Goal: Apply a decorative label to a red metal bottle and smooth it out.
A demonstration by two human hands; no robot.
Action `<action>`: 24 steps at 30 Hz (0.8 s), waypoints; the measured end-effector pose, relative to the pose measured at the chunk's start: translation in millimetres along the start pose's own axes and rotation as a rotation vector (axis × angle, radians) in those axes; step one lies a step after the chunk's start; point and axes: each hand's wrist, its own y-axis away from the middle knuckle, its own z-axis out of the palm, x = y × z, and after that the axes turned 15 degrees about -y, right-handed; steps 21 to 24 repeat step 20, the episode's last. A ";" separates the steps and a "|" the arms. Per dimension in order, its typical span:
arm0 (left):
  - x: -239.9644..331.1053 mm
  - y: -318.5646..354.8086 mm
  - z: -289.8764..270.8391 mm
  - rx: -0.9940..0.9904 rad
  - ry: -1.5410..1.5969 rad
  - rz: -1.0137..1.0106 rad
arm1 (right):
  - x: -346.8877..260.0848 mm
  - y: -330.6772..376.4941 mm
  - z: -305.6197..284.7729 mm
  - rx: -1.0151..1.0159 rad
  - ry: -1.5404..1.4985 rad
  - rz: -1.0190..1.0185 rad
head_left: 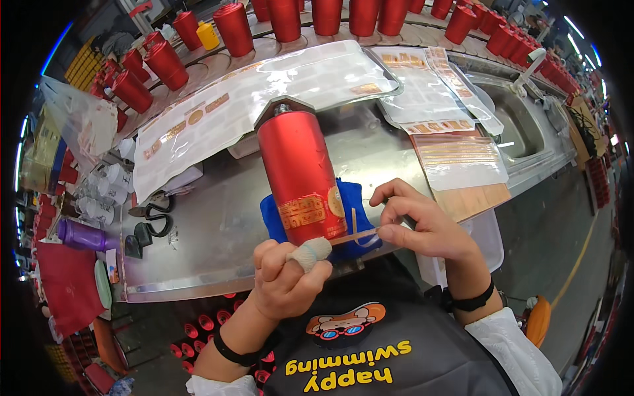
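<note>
A glossy red cylindrical bottle [300,162] with gold patterned decals lies with its base toward me. Its neck end rests at a dark angular holder [281,109], and a blue cloth [353,198] sits under it. At the near edge of the base, my left hand [287,280] is closed, with a pale wrapping [310,254] on one finger. A narrow gold-toned strip [353,236] runs from that wrapped finger to my right hand [426,224]. My right thumb and a finger pinch the strip's far end; the other fingers are curled and raised.
Clear-covered decal sheets [244,105] lie across the metal table [218,244]. More strips lie on a wooden board [472,198] beside a sink [518,119]. Scissors [155,211] are at the left, near a purple container [82,234]. Red bottles [284,20] line a conveyor behind.
</note>
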 end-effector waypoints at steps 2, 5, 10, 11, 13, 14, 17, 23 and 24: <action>0.1 -4.5 -1.3 -0.049 -0.014 0.095 | 0.6 0.4 1.2 0.018 -0.035 0.007; -2.4 -5.8 -1.5 -0.075 -0.036 0.152 | 1.0 -0.4 0.5 0.010 0.041 -0.059; -1.0 -17.3 0.5 -0.089 -0.085 0.222 | 3.5 0.1 0.1 0.029 0.005 -0.025; -0.3 -18.4 1.4 -0.090 -0.110 0.237 | 3.3 0.4 0.4 0.036 -0.001 0.006; 0.9 -19.2 2.3 -0.102 -0.117 0.233 | 6.7 -1.5 -0.5 0.036 0.019 0.000; 1.4 -19.5 2.4 -0.112 -0.132 0.221 | 7.9 -2.5 -0.9 0.025 0.042 -0.006; -1.4 -18.0 2.8 -0.131 -0.091 0.217 | 5.5 -3.4 -0.4 0.011 0.003 0.038; -9.1 -8.8 3.5 -0.096 0.015 0.174 | 7.0 -2.8 -2.0 0.002 0.006 0.012; -9.1 -8.8 3.5 -0.096 0.015 0.174 | 7.0 -2.8 -2.0 0.002 0.006 0.012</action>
